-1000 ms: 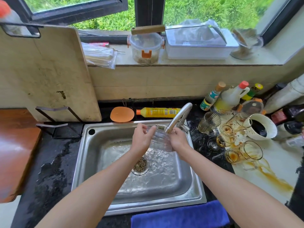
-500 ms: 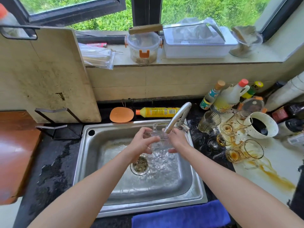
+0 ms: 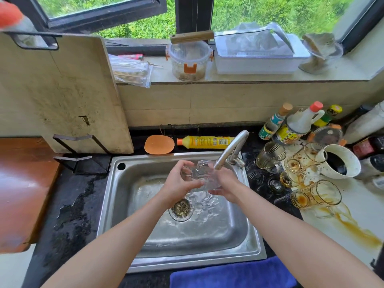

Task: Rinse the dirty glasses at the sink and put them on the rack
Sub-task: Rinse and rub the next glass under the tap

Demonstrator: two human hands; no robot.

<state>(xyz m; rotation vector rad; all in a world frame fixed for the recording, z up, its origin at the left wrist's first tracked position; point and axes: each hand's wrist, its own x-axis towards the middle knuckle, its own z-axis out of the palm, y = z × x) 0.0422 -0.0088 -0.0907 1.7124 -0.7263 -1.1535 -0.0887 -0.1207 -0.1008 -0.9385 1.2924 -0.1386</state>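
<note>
A clear glass (image 3: 200, 173) is held mid-frame, right under the tap (image 3: 232, 148) spout, over the back half of the sink (image 3: 207, 260). It looks see-through and wet, with water running over it and rippling in the basin below. Whether any stain is left on it can't be told, tbh. It's gripped from both sides: the left hand (image 3: 178, 183) has its fingers curled round the glass's left side, and the right hand (image 3: 225, 183) is wrapped round the right side and base.

As for room, the spout tip sits just above the glass's rim; contact can't be judged. The sink's back wall is near, while open basin is left toward the lower frame, with the strainer (image 3: 181, 207) just below the left hand. At the right, stained glasses (image 3: 311, 194) are crowded just beside the sink's right rim, some tipped in a brown spill. A black rack (image 3: 83, 161) is parked off the sink's upper-left corner, a board (image 3: 62, 90) leaned in it. A blue cloth (image 3: 232, 275) is laid along the front rim.
</note>
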